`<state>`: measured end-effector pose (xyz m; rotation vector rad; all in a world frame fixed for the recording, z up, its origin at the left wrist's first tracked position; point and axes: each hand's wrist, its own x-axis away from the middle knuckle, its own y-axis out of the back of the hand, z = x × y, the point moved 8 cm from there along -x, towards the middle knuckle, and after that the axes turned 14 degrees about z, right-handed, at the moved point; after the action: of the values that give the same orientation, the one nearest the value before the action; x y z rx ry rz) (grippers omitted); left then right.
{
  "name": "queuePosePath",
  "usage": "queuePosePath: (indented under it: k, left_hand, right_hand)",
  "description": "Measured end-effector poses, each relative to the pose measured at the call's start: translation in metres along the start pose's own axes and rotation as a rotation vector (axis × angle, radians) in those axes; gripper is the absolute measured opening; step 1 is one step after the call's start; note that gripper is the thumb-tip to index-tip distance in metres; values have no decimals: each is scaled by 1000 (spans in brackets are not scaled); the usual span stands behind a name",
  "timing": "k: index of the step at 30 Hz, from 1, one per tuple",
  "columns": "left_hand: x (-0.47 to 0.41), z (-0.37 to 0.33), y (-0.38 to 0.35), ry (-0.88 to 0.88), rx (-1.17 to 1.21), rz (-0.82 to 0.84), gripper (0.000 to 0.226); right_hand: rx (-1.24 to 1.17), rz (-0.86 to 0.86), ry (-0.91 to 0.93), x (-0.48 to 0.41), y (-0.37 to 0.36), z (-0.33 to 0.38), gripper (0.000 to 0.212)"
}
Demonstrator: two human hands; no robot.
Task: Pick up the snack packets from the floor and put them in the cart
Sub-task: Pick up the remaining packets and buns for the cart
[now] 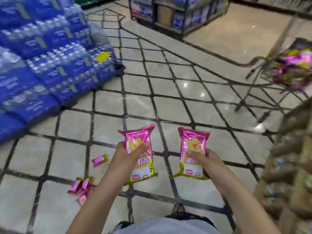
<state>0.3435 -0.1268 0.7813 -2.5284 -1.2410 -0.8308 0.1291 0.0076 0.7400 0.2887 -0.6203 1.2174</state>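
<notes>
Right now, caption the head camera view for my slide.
Left hand grips one pink chip packet, right hand a second pink chip packet; small packets lie on the floor, cart at right.

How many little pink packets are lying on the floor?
4. One small pink packet lies alone on the floor tiles; three bunched packets lie nearer the person, beside the left forearm, which may hide others.

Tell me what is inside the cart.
Pink and yellow snack packets are piled in the cart. Motion blur hides their number, and whatever lies beneath them is covered.
</notes>
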Motion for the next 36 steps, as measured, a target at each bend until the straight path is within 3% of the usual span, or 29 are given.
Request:
queuePosePath:
  k: [4,11,17,22,36]
  left_hand:
    - [-39,-24,-80,0,-39,108,63]
    - [-88,-64,-189,21,-130,246,41]
    - [-149,-99,-256,22,-245,361,42]
    - [-213,-148,-323,-6,-296,489,42]
    - [-397,-359,-536,-165,-450,824,47]
  right_hand:
    - [-63,-73,18,18,80,3,38]
    - [-194,-259,4,40,189,-8,51]
    - [-315,-367,16,27,253,5,37]
    - [-337,-448,41,-1,319,41,49]
    - [-485,-785,116,-81,519,172,37]
